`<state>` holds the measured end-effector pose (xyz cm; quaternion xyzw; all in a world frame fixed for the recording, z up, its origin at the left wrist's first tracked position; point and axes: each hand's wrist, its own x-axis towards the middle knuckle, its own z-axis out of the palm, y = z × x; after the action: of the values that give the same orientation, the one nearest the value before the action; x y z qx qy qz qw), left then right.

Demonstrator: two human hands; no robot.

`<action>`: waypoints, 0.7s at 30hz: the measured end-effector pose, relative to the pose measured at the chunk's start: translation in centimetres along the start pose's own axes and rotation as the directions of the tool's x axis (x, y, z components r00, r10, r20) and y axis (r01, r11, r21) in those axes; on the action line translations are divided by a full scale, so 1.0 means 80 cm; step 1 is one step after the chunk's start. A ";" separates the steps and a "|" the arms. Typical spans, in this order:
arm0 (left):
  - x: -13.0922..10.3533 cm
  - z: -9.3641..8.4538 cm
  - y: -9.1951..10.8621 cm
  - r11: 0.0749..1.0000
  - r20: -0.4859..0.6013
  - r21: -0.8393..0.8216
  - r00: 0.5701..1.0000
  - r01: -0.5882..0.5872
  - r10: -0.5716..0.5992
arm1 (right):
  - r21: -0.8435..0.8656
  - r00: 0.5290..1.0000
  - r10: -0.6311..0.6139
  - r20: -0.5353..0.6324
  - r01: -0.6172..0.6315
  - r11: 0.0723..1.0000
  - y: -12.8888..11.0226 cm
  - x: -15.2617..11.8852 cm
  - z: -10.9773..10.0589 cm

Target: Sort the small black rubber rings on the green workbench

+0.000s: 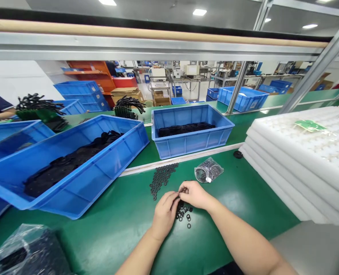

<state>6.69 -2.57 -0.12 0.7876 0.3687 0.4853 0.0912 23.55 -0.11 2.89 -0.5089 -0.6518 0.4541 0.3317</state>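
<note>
My left hand point(164, 214) and my right hand point(196, 194) meet at the fingertips over the green table. Both are closed in a pinch, and whatever lies between the fingers is too small and hidden to name. Loose black rings point(188, 217) are scattered just below the hands, partly covered by them. Beyond my left hand lies a flat group of small dark rings point(160, 177), spread in a slanting patch. A clear plastic bag point(209, 170) with small dark parts lies beyond my right hand.
Blue bins point(192, 142) with black parts stand behind and left. White foam sheets point(289, 172) are stacked at right, near a black round piece point(238, 154). A plastic bag of dark parts point(40, 252) lies front left. A metal rail point(158, 49) crosses above. A person's arm point(0, 114) shows far left.
</note>
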 end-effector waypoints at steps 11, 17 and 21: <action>0.002 0.002 -0.013 0.970 0.054 0.045 0.969 0.239 -0.241 | 0.022 0.970 0.201 0.133 -0.206 0.978 0.008 0.008 -0.023; -0.001 0.004 -0.032 0.940 0.130 0.169 0.939 0.296 -0.318 | -0.483 0.989 0.111 0.095 -0.052 0.874 0.013 0.007 -0.056; -0.001 0.007 -0.033 0.945 0.223 0.235 0.934 0.227 -0.279 | -0.500 0.975 0.164 0.149 -0.069 0.863 0.008 0.004 -0.071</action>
<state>5.81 -0.59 -1.79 0.7938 0.5009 0.3242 0.1177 28.80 1.70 4.38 -0.5701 -0.7419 0.3383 0.1007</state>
